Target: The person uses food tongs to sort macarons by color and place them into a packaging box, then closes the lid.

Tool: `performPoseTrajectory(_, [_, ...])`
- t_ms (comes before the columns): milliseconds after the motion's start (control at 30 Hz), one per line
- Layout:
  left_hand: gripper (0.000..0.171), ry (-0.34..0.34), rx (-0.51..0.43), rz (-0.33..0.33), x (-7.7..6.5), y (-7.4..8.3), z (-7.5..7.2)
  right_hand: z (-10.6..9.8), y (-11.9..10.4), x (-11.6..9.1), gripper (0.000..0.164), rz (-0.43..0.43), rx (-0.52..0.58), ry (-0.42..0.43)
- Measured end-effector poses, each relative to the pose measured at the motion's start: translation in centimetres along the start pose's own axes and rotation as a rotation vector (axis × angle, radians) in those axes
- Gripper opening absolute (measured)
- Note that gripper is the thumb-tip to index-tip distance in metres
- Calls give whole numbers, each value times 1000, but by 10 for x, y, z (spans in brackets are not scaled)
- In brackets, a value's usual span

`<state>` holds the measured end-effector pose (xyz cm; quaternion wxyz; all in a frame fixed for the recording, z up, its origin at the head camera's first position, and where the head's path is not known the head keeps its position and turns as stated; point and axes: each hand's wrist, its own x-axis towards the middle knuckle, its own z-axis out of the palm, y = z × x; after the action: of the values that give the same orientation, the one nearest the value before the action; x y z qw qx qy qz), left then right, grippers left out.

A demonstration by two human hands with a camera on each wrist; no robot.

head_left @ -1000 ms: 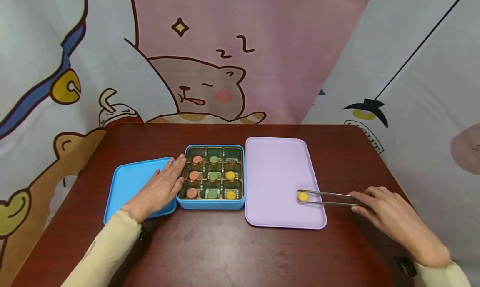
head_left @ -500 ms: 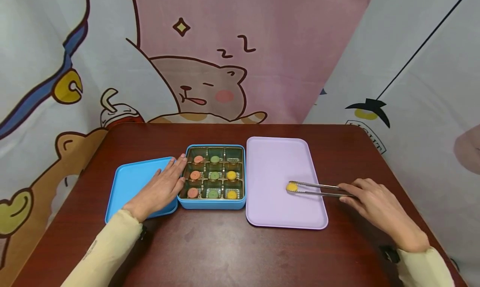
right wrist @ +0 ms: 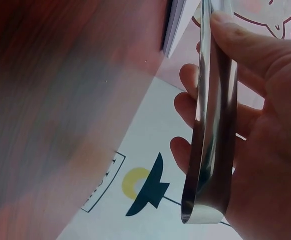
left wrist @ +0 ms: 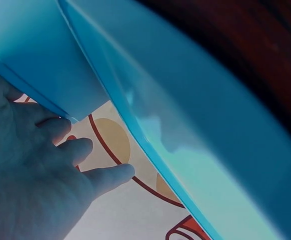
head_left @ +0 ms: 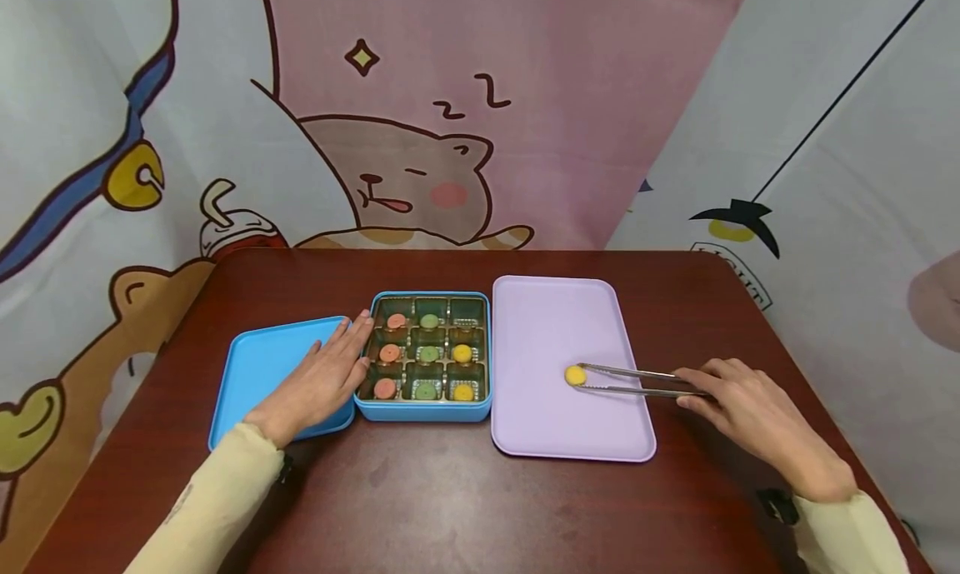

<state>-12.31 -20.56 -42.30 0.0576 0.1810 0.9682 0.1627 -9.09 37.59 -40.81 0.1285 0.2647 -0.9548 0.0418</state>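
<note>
My right hand (head_left: pixel 753 420) holds metal tongs (head_left: pixel 637 382) reaching over the lilac tray (head_left: pixel 555 316). At their tips is a small round yellow piece (head_left: pixel 575 376); whether they still grip it I cannot tell. In the right wrist view, thumb and fingers wrap the tongs (right wrist: pixel 215 140). My left hand (head_left: pixel 318 382) lies with fingers extended against the left side of the blue box (head_left: pixel 423 411), partly over the blue lid (head_left: pixel 258 366). In the box's compartments, orange pieces (head_left: pixel 389 353) fill the left column, green pieces (head_left: pixel 428 354) the middle. Yellow pieces (head_left: pixel 462 354) occupy the middle and front right compartments.
The box stands between the lid and the tray on a dark brown table (head_left: pixel 420 499). Behind the table hangs a printed cloth (head_left: pixel 570 99) with cartoon figures. The tray's right edge lies under the tongs.
My right hand has moved left, bringing the tongs and yellow piece further over the tray. The piece now sits slightly beyond the tong tips. My left hand has stayed against the box.
</note>
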Motion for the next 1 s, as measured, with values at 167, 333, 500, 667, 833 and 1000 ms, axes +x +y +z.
performPoseTrajectory(167, [64, -1, 2, 6, 1, -1, 0, 0, -1, 5, 40, 13, 6, -31])
performPoseTrajectory(333, [64, -2, 6, 1, 1, -1, -1, 1, -3, 8, 41, 13, 5, -36])
performPoseTrajectory(500, [64, -12, 3, -6, 0, 0, -2, 0, -5, 10, 41, 18, 4, -29])
performPoseTrajectory(667, [63, -4, 4, -1, 0, 0, -1, -3, -11, 18, 41, 22, 15, -14])
performPoseTrajectory(833, [63, -2, 7, -3, 1, 0, -2, -8, -20, 33, 40, 1, 38, 14])
performPoseTrajectory(1000, [63, -7, 2, -6, 0, 0, -2, -11, -27, 51, 41, -32, 60, 47])
